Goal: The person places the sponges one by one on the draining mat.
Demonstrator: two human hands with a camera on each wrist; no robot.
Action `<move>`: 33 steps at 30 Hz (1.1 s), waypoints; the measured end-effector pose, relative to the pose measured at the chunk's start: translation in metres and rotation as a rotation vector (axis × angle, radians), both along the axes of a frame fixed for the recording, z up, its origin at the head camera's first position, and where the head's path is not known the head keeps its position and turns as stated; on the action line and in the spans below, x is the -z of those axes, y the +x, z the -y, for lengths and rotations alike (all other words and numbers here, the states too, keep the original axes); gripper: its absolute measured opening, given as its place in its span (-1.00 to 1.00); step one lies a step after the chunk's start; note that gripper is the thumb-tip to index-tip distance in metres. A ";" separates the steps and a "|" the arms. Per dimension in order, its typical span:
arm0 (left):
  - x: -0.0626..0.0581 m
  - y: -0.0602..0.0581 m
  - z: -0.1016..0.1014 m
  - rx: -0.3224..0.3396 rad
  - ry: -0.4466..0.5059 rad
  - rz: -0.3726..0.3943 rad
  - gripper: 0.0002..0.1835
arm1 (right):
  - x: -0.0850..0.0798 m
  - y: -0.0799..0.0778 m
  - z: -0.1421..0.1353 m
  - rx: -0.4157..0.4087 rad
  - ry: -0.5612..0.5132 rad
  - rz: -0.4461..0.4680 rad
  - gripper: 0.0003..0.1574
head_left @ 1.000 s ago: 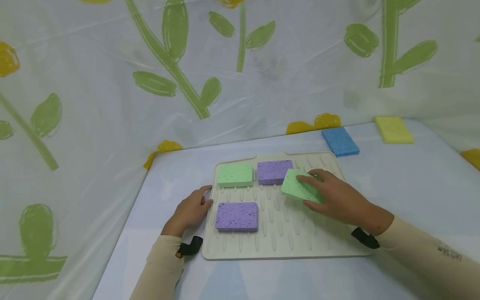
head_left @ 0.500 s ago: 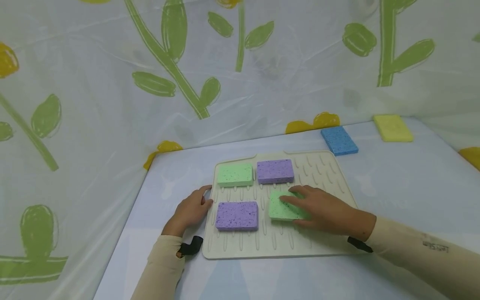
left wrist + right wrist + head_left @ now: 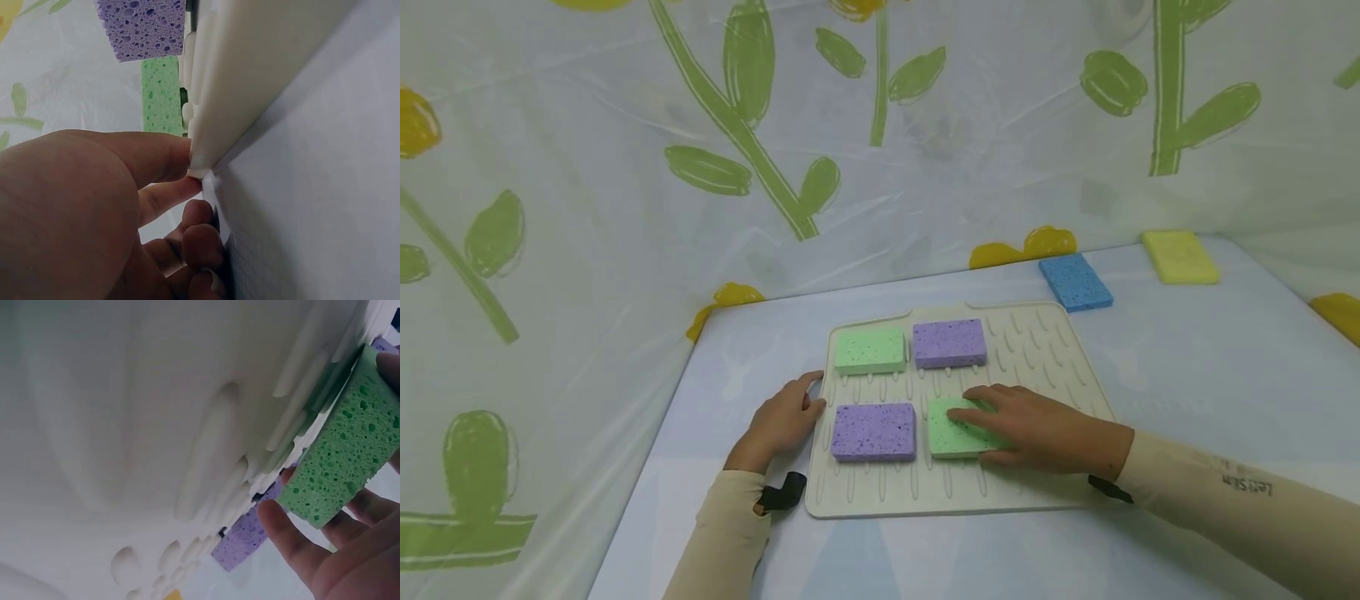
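Observation:
My right hand (image 3: 1037, 433) holds a pale green sponge (image 3: 946, 437) between thumb and fingers, low over the near middle of a cream ridged drying mat (image 3: 1030, 358). In the right wrist view the green sponge (image 3: 350, 450) is tilted, close to the ridges; whether it bears on them I cannot tell. My left hand (image 3: 780, 421) touches the mat's left edge with thumb and a fingertip, the other fingers bent beside it. On the mat lie another green sponge (image 3: 870, 351) at back left, a purple sponge (image 3: 949, 342) beside it, and a purple sponge (image 3: 874, 432) at front left.
Beyond the mat's far right corner lies a blue sponge (image 3: 1076, 282), and farther right a yellow sponge (image 3: 1180, 257). A white curtain (image 3: 985, 150) printed with green stems hangs behind the table (image 3: 1180, 350).
My right hand has carried the green sponge from beside the back purple sponge toward me and to the left, down to the front row. The left hand stays at the mat's edge.

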State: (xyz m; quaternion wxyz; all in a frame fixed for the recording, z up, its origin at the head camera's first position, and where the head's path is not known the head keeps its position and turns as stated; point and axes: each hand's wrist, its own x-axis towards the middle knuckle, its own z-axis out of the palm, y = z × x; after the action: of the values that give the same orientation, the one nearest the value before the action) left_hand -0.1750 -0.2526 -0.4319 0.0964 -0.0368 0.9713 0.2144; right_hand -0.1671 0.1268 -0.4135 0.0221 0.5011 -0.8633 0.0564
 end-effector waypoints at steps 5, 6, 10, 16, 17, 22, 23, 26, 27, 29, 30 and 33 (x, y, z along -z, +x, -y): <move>-0.001 -0.002 0.002 -0.006 -0.005 -0.012 -0.39 | -0.002 -0.002 0.001 -0.001 0.026 -0.026 -0.19; -0.001 -0.003 0.002 -0.004 -0.007 -0.014 -0.39 | -0.003 -0.002 0.001 0.003 0.033 -0.025 -0.19; 0.002 -0.003 0.003 0.001 -0.007 -0.012 -0.39 | -0.002 -0.001 0.002 0.014 0.047 -0.001 -0.18; -0.002 0.000 0.003 -0.001 -0.003 -0.011 -0.39 | 0.002 0.001 0.003 0.027 0.050 -0.012 -0.17; -0.002 0.000 0.003 0.000 -0.002 -0.013 -0.39 | 0.002 0.001 0.004 0.032 0.053 -0.013 -0.17; 0.001 0.000 0.004 0.006 0.003 -0.005 -0.39 | 0.004 0.003 0.004 0.051 0.062 -0.005 -0.17; 0.002 0.000 0.004 0.009 0.002 -0.004 -0.39 | 0.004 0.004 0.004 0.051 0.062 -0.004 -0.17; 0.003 0.000 0.002 0.008 0.001 -0.004 -0.39 | 0.004 0.004 0.004 0.044 0.060 -0.013 -0.17; 0.003 0.000 0.002 0.007 0.000 -0.007 -0.39 | 0.004 0.004 0.003 0.047 0.065 -0.011 -0.16; 0.003 0.000 0.001 0.002 -0.001 -0.008 -0.39 | 0.001 0.003 0.002 0.058 0.072 0.002 -0.14; 0.002 0.000 0.001 0.000 -0.002 -0.007 -0.39 | -0.001 0.002 0.000 0.065 0.066 0.012 -0.14; 0.002 -0.001 0.001 0.002 -0.003 0.001 -0.39 | -0.007 -0.001 -0.006 0.098 0.029 0.045 -0.14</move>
State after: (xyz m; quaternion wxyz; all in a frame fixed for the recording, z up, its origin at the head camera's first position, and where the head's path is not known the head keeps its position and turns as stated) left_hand -0.1762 -0.2535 -0.4343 0.0971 -0.0361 0.9716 0.2128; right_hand -0.1678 0.1326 -0.4063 -0.0019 0.4569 -0.8879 0.0542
